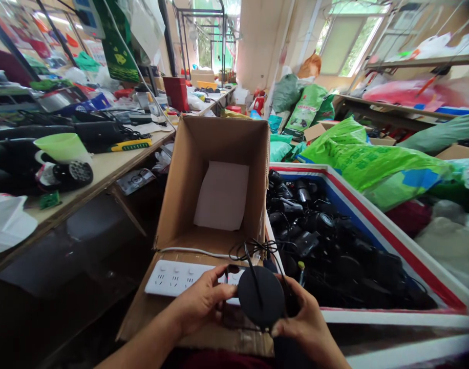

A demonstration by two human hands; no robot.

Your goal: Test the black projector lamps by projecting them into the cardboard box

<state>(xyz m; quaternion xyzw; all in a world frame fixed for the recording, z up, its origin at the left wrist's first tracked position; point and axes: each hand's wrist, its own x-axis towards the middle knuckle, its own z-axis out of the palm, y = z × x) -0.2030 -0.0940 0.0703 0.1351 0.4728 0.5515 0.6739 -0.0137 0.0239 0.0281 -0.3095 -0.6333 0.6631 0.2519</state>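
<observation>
A flat, round black disc-shaped device (262, 298) with a thin black cable is held in front of me. My right hand (301, 318) is closed around its right side, the thumb at its lower edge. My left hand (204, 300) is closed at its left, thumb and fingers on a dark edge that seems part of the same device; its underside is hidden. A loose loop of black cable (240, 252) lies above the disc. Behind my hands a white power strip (167, 277) rests on a cardboard flap (142, 320), partly covered by my left hand and the device.
An open cardboard box (167, 205) stands ahead, a pale sheet (222, 195) inside. To its right, a white, red-edged bin (357, 200) holds many black devices (315, 230). On the left workbench (115, 166) lie a green cup (63, 147) and a yellow-handled cutter (130, 145).
</observation>
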